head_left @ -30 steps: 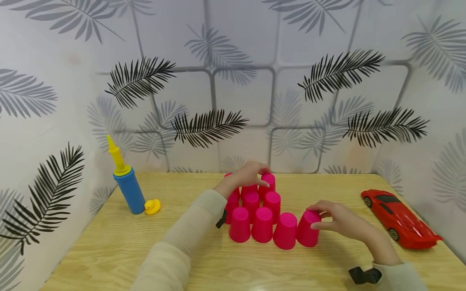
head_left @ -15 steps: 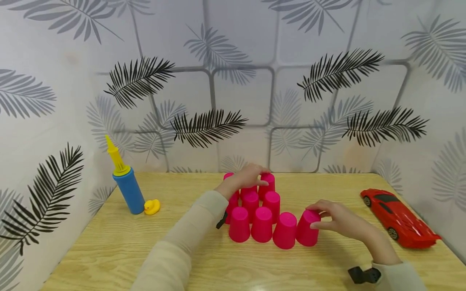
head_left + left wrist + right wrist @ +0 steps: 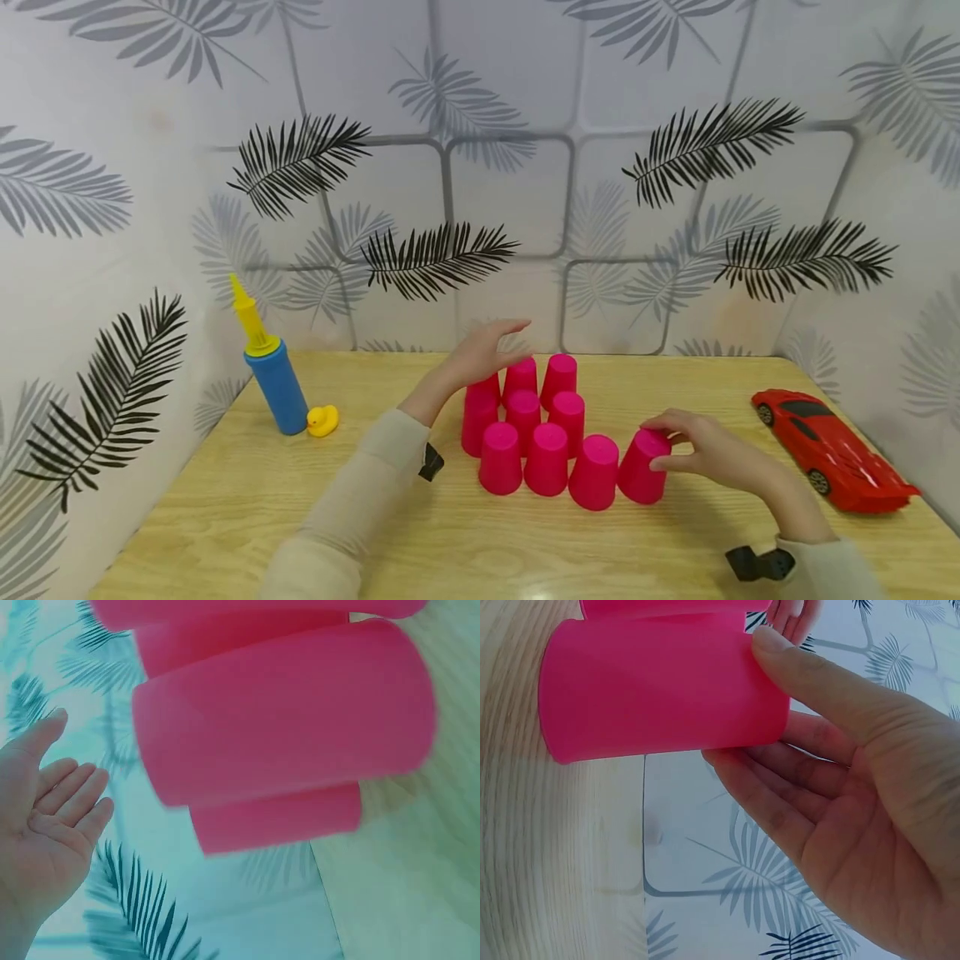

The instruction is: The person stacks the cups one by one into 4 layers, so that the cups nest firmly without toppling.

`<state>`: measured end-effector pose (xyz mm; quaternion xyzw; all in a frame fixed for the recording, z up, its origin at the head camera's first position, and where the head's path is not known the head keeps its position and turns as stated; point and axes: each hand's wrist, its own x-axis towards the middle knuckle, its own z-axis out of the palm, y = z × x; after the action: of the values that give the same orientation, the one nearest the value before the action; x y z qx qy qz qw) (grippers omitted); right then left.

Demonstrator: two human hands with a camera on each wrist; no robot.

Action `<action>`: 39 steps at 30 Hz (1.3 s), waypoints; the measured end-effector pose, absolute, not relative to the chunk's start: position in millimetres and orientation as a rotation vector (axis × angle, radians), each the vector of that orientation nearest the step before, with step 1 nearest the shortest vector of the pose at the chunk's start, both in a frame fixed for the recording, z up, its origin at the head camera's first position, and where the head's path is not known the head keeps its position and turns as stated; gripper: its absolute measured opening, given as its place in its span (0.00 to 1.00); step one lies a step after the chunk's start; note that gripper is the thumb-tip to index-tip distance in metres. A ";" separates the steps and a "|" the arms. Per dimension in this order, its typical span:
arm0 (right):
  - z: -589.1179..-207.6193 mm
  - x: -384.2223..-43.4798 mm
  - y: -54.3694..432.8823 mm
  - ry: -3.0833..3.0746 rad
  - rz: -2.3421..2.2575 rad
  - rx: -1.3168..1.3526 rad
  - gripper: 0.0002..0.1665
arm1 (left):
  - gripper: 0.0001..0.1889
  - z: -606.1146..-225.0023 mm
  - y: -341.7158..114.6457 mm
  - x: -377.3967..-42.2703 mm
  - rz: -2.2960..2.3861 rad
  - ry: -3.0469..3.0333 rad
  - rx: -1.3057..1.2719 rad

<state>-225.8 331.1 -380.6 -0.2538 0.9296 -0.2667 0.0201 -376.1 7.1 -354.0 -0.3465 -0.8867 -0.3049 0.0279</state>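
Several bright pink cups stand upside down in rows on the wooden table. My right hand [image 3: 708, 454] holds the rightmost front cup [image 3: 641, 471] near its upturned base. In the right wrist view, the thumb [image 3: 774, 643] lies on one side of that cup and the fingers are on the other. My left hand [image 3: 480, 354] is over the back-left cups, fingers extended, and it partly hides a back-row cup [image 3: 483, 389]. The left wrist view shows the left palm [image 3: 52, 844] apart from the nearest pink cup [image 3: 285, 720], holding nothing.
A blue hand pump [image 3: 277, 387] with a yellow nozzle stands at the left, beside a yellow rubber duck [image 3: 322, 421]. On the right lies a red toy car [image 3: 832, 450]. A leaf-patterned wall covering [image 3: 510, 200] rises behind the wooden table [image 3: 360, 367].
My left hand has let go of the right-hand back-row cup and moved left and up. My right hand stays on the front-right cup. The head view has shifted slightly.
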 end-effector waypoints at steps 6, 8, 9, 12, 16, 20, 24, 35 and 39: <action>-376.6 -227.2 340.5 3.078 -0.789 -0.661 0.30 | 0.30 -361.5 -35.5 -358.6 -1.126 -2.555 -0.926; -376.8 -228.6 344.4 3.209 -0.795 -0.634 0.29 | 0.30 -367.2 -47.0 -354.9 -1.198 -2.538 -0.898; -377.5 -230.2 346.0 3.278 -0.800 -0.628 0.29 | 0.30 -370.1 -51.9 -353.3 -1.231 -2.538 -0.887; -381.6 -239.7 347.9 3.438 -0.848 -0.621 0.30 | 0.28 -378.7 -63.9 -348.9 -1.281 -2.573 -0.853; -389.0 -261.7 342.4 3.533 -0.919 -0.653 0.31 | 0.29 -390.3 -73.3 -343.0 -1.294 -2.668 -0.807; -395.1 -283.3 333.0 3.516 -0.985 -0.672 0.30 | 0.29 -402.0 -75.5 -338.5 -1.277 -2.743 -0.847; -400.9 -298.3 323.5 3.428 -1.044 -0.687 0.29 | 0.28 -410.1 -73.5 -335.2 -1.256 -2.749 -0.902; -411.3 -321.1 300.9 3.270 -1.028 -0.714 0.26 | 0.27 -412.8 -64.5 -328.7 -1.225 -2.752 -0.944; -411.3 -327.4 295.4 3.243 -1.048 -0.785 0.25 | 0.26 -413.7 -65.4 -329.7 -1.216 -2.748 -0.940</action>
<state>-327.4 295.4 -411.3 -0.2210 0.9126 -0.2949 -0.1771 -329.7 -65.4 -413.7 -0.2986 -0.8727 -0.3862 -0.0038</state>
